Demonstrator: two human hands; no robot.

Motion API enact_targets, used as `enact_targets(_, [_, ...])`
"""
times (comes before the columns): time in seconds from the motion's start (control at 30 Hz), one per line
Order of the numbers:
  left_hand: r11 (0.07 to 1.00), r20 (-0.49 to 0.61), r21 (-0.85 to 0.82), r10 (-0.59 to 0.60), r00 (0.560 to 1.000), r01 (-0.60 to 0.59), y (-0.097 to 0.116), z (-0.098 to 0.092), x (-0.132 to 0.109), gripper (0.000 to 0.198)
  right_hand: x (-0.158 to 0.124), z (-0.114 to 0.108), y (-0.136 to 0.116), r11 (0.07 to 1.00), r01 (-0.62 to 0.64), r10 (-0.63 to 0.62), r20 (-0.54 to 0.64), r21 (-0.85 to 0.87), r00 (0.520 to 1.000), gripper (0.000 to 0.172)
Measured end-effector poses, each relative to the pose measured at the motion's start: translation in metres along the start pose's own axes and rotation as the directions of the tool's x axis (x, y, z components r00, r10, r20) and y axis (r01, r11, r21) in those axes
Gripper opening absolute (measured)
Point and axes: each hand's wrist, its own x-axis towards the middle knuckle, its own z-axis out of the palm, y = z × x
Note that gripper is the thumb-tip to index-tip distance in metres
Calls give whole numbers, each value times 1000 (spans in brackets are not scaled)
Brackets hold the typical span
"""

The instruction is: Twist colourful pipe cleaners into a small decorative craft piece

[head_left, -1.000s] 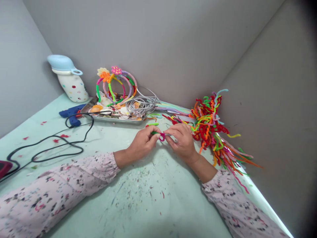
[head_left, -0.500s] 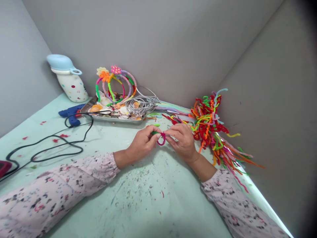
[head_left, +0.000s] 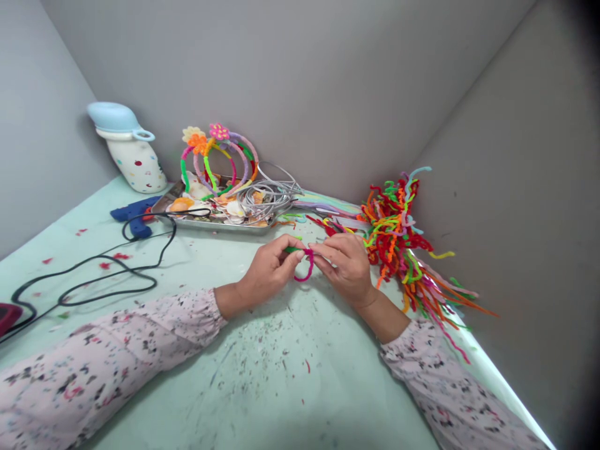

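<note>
Over the middle of the table, a magenta pipe cleaner hangs in a curl between my two hands. My left hand is closed in a pinch on a green fuzzy length that meets the magenta one. Close beside it, my right hand has thumb and fingers pinched at the top of the magenta pipe cleaner. Its fingertips nearly touch those of my left hand. Whatever core lies under the fuzzy wrapping is mostly hidden by my fingers.
A metal tray holds scraps, wrapped hoops with flowers and coiled grey wire. To its left are a blue glue gun, its black cord and a bottle. Colourful pipe cleaners lie bunched at right.
The magenta curl has opened from a small closed loop into a wider hook, its lower end shifting left. Both hands stay almost in place.
</note>
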Motion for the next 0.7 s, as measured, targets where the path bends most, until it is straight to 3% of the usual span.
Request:
enact_targets(0.37, [997,10,-72,-31,999,32,2,1,0,18,2,-1,-2,1000,-16,16,-8,9,1000,19])
enact_targets(0.7, [1000,14,12,-9,1000,8,-1,0,1,18,2,0,-5,994,-52,53,-8,93,999,17])
